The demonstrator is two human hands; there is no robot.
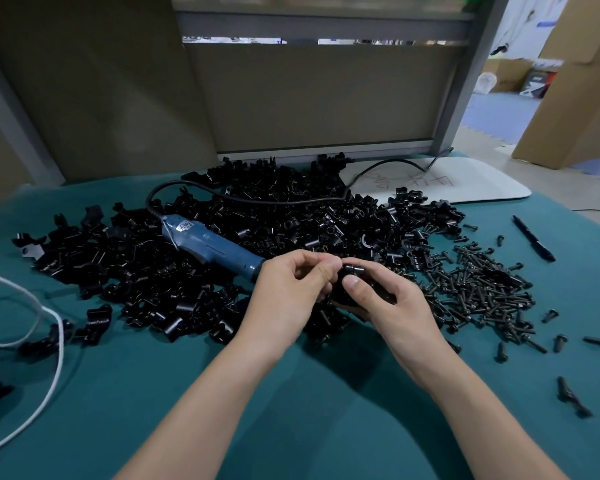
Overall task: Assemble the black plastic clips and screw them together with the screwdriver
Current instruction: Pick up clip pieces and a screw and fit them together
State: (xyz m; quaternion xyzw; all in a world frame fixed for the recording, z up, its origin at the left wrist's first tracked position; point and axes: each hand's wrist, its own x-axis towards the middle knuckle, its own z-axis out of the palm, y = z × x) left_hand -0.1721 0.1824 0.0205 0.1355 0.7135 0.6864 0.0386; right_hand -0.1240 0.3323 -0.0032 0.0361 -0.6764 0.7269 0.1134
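Nearest to me, the teal-covered bench is lying bare under the person's two forearms. At the left edge a white cord is looping across the cloth, and at the right a few stray black pieces are lying apart from the rest. Further in, a loose heap of black screws is spreading out on the right, with a black pen lying beyond it. A big pile of black plastic clips is covering the middle of the bench. The blue screwdriver is lying on top of that pile, pointing toward the hands, and its black cable is curving back over the clips to a white board. A grey partition is standing behind everything, with cardboard boxes off to the right.

The left hand is blocking the screwdriver's nose, so I cannot make out its tip. Both hands are meeting over the near edge of the pile, sharing a tight grip on one black clip. The left hand is pinching it from the side with curled fingers. The right hand is cradling it from below, thumb pressing on its front. Fingers are hiding most of the clip, and only its top is showing.
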